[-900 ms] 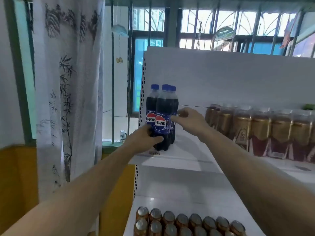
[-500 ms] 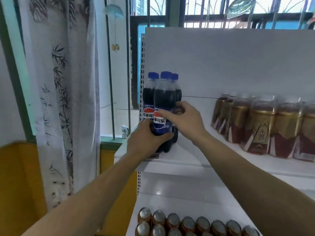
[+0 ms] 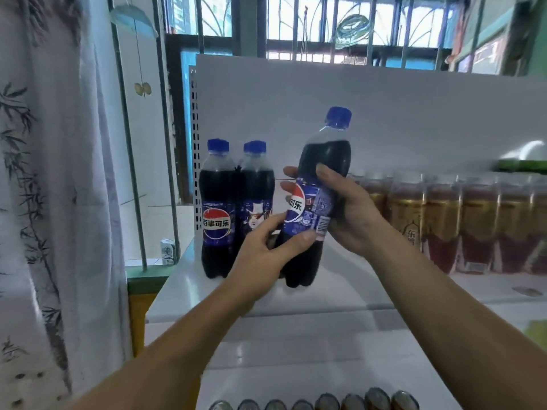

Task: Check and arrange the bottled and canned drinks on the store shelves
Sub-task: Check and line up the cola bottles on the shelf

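A dark cola bottle (image 3: 322, 161) with a blue cap and blue label is lifted off the white top shelf (image 3: 340, 288) and tilted to the right. My right hand (image 3: 349, 214) grips its middle from the right, thumb across the front. My left hand (image 3: 266, 255) holds its lower part from the left, thumb on the label's bottom edge. Two more cola bottles stand upright at the shelf's left end: one (image 3: 215, 214) in front, another (image 3: 257, 187) just behind my left hand.
A row of gold and red cans (image 3: 461, 223) lines the same shelf to the right. Tops of several cans (image 3: 325, 402) show on the lower shelf. A patterned curtain (image 3: 50, 202) hangs at the left; a barred window (image 3: 325, 28) is behind the shelf's back panel.
The front bottle has come off the shelf, moved right and up, and tilted. Both hands went with it. The camera has moved closer.
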Demonstrator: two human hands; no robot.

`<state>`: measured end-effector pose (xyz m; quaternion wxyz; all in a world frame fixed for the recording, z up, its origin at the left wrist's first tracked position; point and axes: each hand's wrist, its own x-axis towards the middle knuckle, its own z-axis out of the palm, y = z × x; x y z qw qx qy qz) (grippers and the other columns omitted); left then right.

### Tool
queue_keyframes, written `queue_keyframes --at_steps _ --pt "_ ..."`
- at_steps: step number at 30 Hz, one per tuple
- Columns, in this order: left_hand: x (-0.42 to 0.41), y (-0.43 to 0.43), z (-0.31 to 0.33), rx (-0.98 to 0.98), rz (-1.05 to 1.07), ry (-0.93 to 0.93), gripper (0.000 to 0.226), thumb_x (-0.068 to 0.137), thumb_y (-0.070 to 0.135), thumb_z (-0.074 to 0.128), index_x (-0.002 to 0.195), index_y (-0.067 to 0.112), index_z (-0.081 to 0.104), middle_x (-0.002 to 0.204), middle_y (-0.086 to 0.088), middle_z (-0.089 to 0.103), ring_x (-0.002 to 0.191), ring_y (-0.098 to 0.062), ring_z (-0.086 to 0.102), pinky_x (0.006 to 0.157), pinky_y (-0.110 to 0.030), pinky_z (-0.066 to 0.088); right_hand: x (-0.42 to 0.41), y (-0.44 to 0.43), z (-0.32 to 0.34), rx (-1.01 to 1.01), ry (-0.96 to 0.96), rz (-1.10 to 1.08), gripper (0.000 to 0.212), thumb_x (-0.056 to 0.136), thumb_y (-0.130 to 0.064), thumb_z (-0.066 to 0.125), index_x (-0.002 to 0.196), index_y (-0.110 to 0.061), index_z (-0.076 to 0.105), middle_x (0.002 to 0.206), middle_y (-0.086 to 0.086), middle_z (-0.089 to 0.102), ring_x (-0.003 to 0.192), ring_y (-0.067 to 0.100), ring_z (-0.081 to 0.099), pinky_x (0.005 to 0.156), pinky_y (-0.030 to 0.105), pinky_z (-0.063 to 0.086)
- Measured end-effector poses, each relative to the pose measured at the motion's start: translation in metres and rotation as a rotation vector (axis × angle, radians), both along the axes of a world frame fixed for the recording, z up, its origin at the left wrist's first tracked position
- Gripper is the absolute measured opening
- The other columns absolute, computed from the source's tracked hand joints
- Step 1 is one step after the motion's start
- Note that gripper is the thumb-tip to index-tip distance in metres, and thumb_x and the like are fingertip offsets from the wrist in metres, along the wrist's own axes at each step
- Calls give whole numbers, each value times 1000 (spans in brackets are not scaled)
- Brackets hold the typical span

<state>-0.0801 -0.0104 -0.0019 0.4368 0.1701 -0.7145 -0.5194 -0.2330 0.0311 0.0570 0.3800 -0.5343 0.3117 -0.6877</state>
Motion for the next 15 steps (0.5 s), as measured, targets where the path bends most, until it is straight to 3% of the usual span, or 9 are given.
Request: queue_keyframes --at_steps 2,6,9,11,15 --pt "-16 -3 4 85 -86 -7 60 70 45 71 127 28 62 112 5 71 99 -10 70 74 -24 56 -15 -3 4 -30 -88 21 49 81 -32 65 125 -10 58 111 9 75 101 22 71 88 39 59" --pt "-51 -15 12 172 -97 -7 64 72 51 69 130 25 61 120 -5 70 107 -25 68 73 -31 54 -37 -18 12 -38 -145 -65 65 78 -34 74 133 -4 54 105 8 74 89 19 72 75 32 59" --pt "-71 -25 19 193 -78 -24 56 78 52 71 127 25 63 115 -7 72 106 -29 69 78 -33 54 -50 -33 18 -43 -194 -155 49 88 -28 72 128 -3 58 97 9 70 77 16 70 66 31 58" --pt "-79 -34 17 170 -55 -41 58 77 52 76 128 30 61 118 -1 72 109 -23 68 78 -25 50 -58 -45 19 -51 -216 -217 31 92 -22 70 118 -9 61 88 7 68 71 16 68 62 29 57" --pt "-94 -47 6 158 37 -51 62 79 40 80 133 33 52 123 6 66 106 -12 65 66 -16 48 -69 -70 16 -7 -188 -232 43 89 -22 73 128 -11 56 90 6 70 75 18 69 64 31 57"
